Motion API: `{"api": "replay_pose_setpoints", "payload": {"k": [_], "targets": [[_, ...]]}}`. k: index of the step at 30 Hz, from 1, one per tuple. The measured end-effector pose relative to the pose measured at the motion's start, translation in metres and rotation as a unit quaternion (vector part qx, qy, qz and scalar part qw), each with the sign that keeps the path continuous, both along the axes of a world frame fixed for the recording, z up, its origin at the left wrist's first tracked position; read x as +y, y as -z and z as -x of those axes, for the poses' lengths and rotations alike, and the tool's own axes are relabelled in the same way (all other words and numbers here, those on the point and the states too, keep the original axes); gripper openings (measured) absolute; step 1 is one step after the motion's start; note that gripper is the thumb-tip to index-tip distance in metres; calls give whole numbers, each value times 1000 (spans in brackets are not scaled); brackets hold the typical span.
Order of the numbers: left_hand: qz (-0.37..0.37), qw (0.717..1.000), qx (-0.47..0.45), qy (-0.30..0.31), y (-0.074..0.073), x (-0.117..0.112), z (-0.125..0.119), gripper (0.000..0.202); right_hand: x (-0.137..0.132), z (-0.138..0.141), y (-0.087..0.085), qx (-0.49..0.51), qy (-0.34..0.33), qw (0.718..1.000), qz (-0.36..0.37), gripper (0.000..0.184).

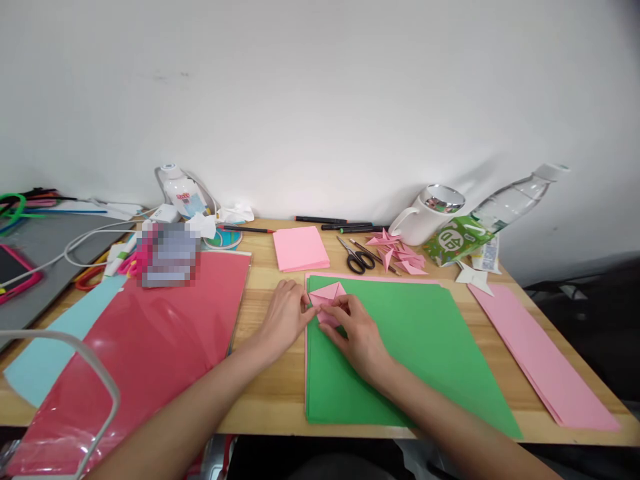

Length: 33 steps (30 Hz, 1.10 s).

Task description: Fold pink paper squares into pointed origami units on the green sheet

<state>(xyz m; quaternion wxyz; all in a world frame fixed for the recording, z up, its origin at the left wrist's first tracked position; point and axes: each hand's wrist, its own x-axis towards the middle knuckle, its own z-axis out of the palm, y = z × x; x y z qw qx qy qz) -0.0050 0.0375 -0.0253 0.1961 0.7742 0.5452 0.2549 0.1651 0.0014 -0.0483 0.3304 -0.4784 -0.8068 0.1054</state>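
A small pink sheet of paper [327, 293] with creased, folded flaps lies on the upper left corner of a stack of green paper [400, 353]. My left hand [287, 310] pinches the sheet's left edge between thumb and fingers. From the right, my right hand [357, 330] has its thumb and fingertips closed on the sheet's lower part, covering some of it. Behind the hands sits a stack of pink paper squares [301, 249]. Folded pink paper pieces [397, 253] are heaped farther right, beside black-handled scissors [357, 257].
Back right stand a white mug [425, 217], a green packet [456, 240] and a leaning plastic bottle [517, 200]. Pink strips [547, 360] lie along the right edge. Red paper in a clear sleeve [175, 340], a white bottle [185, 190] and cables occupy the left.
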Motion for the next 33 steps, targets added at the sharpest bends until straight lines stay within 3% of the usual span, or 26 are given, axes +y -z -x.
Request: {"api": "replay_pose_setpoints", "payload": {"k": [25, 33], "targets": [[-7, 995, -43, -93, 1, 14, 3, 22, 0, 0, -2, -16, -2, 1000, 8, 13], [-16, 993, -66, -98, 4, 19, 8, 10, 1, -1, -2, -13, -5, 1000, 14, 14]]}}
